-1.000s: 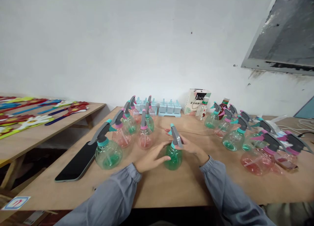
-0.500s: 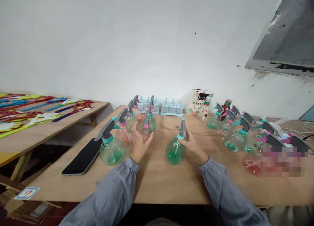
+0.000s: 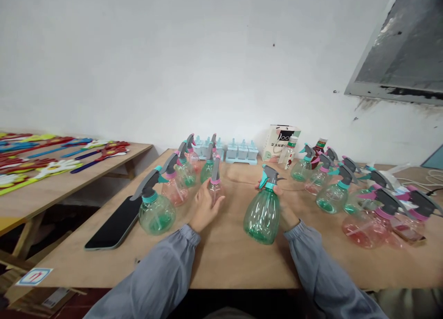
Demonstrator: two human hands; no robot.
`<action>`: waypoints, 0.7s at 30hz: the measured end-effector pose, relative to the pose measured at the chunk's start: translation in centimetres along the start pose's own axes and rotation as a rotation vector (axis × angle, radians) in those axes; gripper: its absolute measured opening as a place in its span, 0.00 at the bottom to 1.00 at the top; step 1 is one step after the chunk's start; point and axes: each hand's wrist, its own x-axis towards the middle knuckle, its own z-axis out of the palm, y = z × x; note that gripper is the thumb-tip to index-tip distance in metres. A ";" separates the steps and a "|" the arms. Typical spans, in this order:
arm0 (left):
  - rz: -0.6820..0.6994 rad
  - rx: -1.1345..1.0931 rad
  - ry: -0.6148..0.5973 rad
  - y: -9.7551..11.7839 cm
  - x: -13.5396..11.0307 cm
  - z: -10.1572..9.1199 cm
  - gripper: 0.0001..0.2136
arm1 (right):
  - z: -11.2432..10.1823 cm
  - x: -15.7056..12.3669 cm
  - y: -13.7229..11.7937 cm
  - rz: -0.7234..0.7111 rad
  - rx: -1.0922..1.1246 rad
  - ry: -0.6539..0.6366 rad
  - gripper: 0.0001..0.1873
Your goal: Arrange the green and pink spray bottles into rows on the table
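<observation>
My right hand grips a green spray bottle just below its grey and teal trigger head and holds it lifted and tilted above the wooden table. My left hand is wrapped around a pink spray bottle that stands on the table in the left group. A larger green spray bottle stands left of that hand. Grey sleeves cover both arms.
Several more spray bottles stand in a row at the right and behind my left hand. A black phone lies at the table's left edge. Light blue moulds and a carton stand by the wall. Coloured flat toys cover a side table.
My right hand has lifted the green bottle off the table and turned it toward me. My left hand left that bottle, moved left and closed on the pink bottle.
</observation>
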 end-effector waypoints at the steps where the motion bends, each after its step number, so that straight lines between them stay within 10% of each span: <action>1: -0.005 -0.002 -0.002 0.0 0.0 0.0 0.36 | 0.0 -0.1 -0.2 -0.007 0.009 -0.018 0.33; 21: -0.010 -0.134 -0.064 0.2 0.0 -0.4 0.40 | -0.4 -0.1 -0.1 -0.202 -0.310 -0.070 0.45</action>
